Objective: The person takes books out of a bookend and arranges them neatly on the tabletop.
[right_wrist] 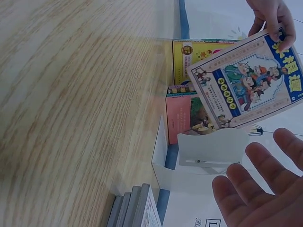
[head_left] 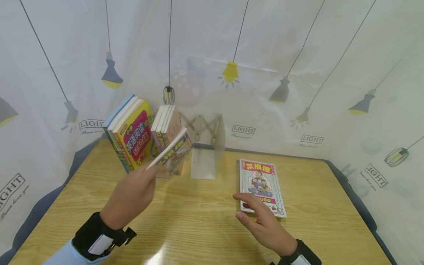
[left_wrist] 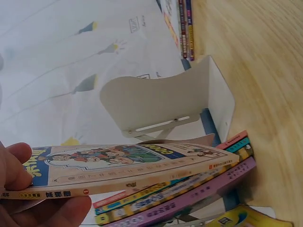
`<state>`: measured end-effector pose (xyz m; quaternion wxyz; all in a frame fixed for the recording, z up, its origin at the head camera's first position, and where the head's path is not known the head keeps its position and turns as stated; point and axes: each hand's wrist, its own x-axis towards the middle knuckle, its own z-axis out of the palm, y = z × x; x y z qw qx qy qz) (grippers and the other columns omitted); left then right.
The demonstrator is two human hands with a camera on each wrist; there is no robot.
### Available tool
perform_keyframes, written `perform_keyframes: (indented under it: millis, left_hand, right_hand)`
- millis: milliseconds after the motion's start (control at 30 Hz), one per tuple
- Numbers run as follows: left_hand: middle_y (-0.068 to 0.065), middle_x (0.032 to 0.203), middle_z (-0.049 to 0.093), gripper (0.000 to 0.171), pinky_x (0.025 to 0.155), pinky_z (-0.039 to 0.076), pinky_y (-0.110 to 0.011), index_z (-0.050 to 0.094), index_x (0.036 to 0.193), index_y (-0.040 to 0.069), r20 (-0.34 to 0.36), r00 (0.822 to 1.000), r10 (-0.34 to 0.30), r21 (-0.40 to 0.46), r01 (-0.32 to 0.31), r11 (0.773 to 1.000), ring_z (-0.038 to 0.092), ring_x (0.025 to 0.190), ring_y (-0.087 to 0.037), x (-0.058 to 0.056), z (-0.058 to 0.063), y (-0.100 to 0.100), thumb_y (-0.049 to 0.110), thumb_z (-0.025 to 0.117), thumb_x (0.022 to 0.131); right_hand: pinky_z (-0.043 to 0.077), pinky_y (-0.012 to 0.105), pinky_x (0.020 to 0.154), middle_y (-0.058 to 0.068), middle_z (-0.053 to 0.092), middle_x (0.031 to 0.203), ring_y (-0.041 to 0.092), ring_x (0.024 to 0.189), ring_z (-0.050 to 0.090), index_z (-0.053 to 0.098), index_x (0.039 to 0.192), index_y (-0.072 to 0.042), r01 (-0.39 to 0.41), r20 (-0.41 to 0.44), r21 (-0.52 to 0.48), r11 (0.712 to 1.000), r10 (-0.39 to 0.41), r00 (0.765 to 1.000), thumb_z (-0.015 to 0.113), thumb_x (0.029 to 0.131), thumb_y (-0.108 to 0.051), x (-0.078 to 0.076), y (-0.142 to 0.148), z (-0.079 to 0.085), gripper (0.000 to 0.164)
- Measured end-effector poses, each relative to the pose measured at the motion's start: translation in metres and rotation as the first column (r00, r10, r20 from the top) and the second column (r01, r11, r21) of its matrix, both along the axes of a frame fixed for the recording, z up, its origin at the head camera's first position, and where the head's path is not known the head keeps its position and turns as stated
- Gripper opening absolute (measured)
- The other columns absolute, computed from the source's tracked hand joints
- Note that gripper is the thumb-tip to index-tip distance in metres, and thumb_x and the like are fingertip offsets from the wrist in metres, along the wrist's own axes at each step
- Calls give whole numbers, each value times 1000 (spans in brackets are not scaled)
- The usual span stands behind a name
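Note:
My left hand (head_left: pixel 134 193) pinches a thin comic book (head_left: pixel 175 150) by one end, thumb on the cover. Tilted, the book is held in front of several slim books (head_left: pixel 162 125) standing in a white metal expandable book rack (head_left: pixel 203 162). In the left wrist view, its pale spine (left_wrist: pixel 142 182) faces the camera. My right hand (head_left: pixel 265 224) holds nothing, its fingers (right_wrist: pixel 253 189) spread. From the head, it overlaps the near end of a small stack of comic books (head_left: pixel 260 180) lying flat; whether it touches them, I cannot tell.
Thicker books with a yellow cover (head_left: pixel 137 132) lean at the left end of the rack. All stand on a wood-grain table (head_left: pixel 198 217). Behind the table hangs a pale curtain (head_left: pixel 205 44) printed with lamps.

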<state>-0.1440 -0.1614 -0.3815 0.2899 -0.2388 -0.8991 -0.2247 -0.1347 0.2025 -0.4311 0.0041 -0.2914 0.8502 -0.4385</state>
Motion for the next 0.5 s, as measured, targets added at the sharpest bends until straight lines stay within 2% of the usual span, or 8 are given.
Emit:
perform_keyframes:
  millis: [67,133,300,500]
  left_hand:
    - [-11,106,72,30,45,35,-17,69,112,10,-11,1000,-7,7,7,1000,45,57,-5,6,4,0,-9,58,92]
    - [-8,105,73,30,49,42,-20,70,110,13,-39,999,-19,10,19,1000,52,62,-6,12,8,0,-9,61,90]
    - [-7,106,74,33,55,51,-26,70,107,14,-106,994,-28,-13,27,1000,65,74,-12,24,14,2,-9,68,85]
    - [-9,110,73,38,56,53,-28,70,109,14,-129,991,-14,-6,14,1000,71,84,-19,34,18,1,-12,68,81]
  right_hand:
    - [49,41,105,-6,54,141,18,131,52,51,142,-27,-1,-1,3,1000,1,1000,56,103,-22,0,0,0,40]
    - [50,41,105,-5,54,142,18,131,52,51,142,-27,-3,-7,3,1000,3,1000,57,103,-21,0,0,0,40]
    - [50,40,104,-5,54,142,17,130,53,51,142,-26,3,-23,10,1000,-3,1000,57,103,-20,0,-1,2,40]
    - [50,40,104,-5,55,141,19,130,53,52,142,-26,7,-13,12,1000,-7,1000,58,103,-22,0,-3,3,40]
